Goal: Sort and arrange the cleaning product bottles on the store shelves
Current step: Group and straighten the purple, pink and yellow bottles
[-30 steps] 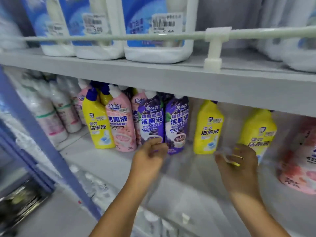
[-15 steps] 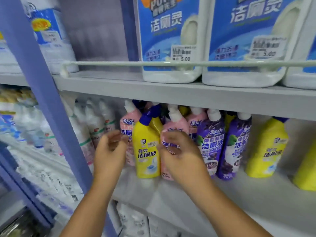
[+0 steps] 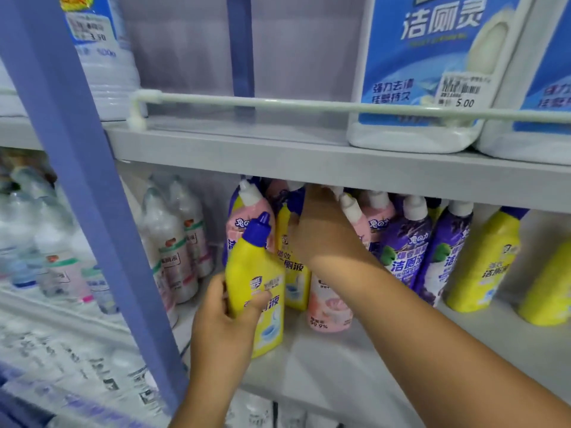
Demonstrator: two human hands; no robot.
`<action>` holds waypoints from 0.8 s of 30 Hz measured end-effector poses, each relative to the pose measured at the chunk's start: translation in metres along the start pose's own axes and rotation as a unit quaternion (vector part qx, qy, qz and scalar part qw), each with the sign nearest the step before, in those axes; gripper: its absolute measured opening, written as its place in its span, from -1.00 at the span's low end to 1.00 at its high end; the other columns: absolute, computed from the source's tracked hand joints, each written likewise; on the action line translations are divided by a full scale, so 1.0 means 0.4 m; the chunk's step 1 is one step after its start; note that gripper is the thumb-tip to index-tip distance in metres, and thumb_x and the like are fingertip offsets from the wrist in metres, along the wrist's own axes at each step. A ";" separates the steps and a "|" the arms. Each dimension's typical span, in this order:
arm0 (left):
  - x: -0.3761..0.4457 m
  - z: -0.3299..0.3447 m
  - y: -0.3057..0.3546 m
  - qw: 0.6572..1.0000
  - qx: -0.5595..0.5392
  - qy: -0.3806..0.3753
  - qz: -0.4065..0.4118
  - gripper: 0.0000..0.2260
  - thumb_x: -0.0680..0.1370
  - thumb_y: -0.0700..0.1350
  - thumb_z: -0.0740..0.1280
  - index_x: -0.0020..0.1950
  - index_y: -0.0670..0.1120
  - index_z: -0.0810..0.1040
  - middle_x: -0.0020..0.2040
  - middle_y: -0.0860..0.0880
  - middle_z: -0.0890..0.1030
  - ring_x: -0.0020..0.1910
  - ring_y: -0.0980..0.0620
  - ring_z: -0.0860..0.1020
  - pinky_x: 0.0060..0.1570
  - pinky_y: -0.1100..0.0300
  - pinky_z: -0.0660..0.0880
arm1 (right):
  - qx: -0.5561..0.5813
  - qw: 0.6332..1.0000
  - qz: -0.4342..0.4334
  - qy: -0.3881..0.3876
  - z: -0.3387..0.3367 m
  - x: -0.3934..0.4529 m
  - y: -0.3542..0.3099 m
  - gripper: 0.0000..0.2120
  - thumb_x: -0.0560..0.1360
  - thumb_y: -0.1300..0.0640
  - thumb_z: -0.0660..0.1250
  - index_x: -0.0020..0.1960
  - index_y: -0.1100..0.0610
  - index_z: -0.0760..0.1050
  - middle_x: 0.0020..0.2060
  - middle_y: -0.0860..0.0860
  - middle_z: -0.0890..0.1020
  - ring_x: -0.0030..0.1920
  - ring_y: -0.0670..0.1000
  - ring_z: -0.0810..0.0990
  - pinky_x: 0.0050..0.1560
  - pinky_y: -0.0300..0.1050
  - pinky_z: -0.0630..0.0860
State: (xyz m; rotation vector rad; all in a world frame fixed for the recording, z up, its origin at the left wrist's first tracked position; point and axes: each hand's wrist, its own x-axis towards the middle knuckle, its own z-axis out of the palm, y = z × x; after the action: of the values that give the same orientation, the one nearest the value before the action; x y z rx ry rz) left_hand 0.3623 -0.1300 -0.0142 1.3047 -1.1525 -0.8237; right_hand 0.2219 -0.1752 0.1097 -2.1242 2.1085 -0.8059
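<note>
Spanning the scene, a grey store shelf [image 3: 309,359] carries rows of cleaning bottles beneath an upper shelf [image 3: 278,156] stocked with large white jugs [image 3: 432,72] bearing blue labels. A blue upright post [image 3: 77,180] rises at the left. Purple bottles [image 3: 408,242] and yellow ones [image 3: 482,261] stand to the right, pink bottles [image 3: 327,310] between. The person's left hand [image 3: 222,322] wraps its grip around a yellow bottle with a blue cap [image 3: 256,282], tilted at the near edge of the shelf. The right hand [image 3: 321,230] reaches far among the bottle necks; whether its fingers pinch anything cannot be told.
</note>
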 end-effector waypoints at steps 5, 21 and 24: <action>-0.022 -0.061 0.008 1.000 -0.014 -0.006 0.007 -0.58 0.39 -0.02 0.62 0.04 0.40 0.54 -0.05 0.25 0.71 -0.06 0.22 0.68 0.06 -0.05 0.63 | -0.084 0.994 -0.024 -0.062 0.007 0.044 -0.012 -0.77 0.70 0.22 0.07 0.21 0.26 0.46 0.21 0.19 0.52 0.34 0.15 0.47 0.11 -0.17 0.36; -0.088 -0.060 0.085 0.991 -0.077 -0.108 0.019 -0.62 0.37 -0.24 0.53 0.10 0.09 0.61 -0.05 0.08 0.76 -0.10 0.14 0.72 -0.20 0.31 0.63 | 0.227 0.970 0.042 0.081 -0.154 -0.202 0.160 -0.85 0.54 0.11 0.43 0.07 -0.09 0.57 -0.10 -0.08 0.65 -0.14 -0.06 0.59 -0.15 -0.26 0.45; -0.136 0.036 0.114 0.982 -0.096 -0.162 0.014 -0.59 0.28 -0.18 0.52 0.10 0.02 0.61 -0.06 0.03 0.76 -0.11 0.10 0.73 -0.23 0.29 0.62 | 0.327 0.938 0.074 0.086 -0.192 -0.233 0.287 -0.78 0.53 0.23 0.44 0.03 -0.08 0.58 -0.15 -0.07 0.68 -0.21 -0.13 0.60 -0.16 -0.33 0.51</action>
State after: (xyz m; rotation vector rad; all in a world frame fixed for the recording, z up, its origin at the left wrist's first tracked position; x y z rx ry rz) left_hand 0.3274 -0.0766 0.0198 1.0164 -1.3049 -1.1260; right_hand 0.0921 -0.0709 0.1017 -1.5701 1.6892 -1.4592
